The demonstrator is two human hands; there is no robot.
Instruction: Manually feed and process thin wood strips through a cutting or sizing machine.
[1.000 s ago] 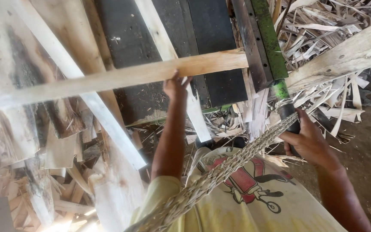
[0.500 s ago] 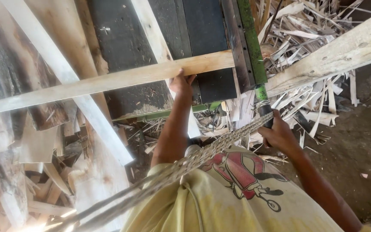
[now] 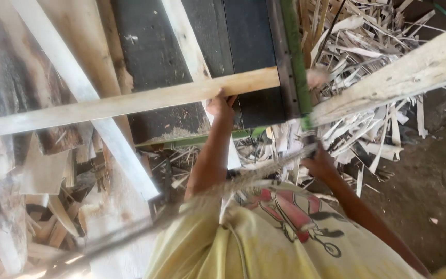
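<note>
Your left arm stretches straight forward, bare from the elbow up, with your left hand [image 3: 221, 105] at its far end, fingers curled in a grip. Your right arm runs out at an angle to the right of it; your right hand [image 3: 318, 164] is closed in a fist, nearer your body.

A heap of pale wood offcuts [image 3: 367, 46] fills two o'clock; stacked split planks [image 3: 37, 170] lie at eight o'clock; bare dirt floor [image 3: 434, 175] spreads at four o'clock.
</note>
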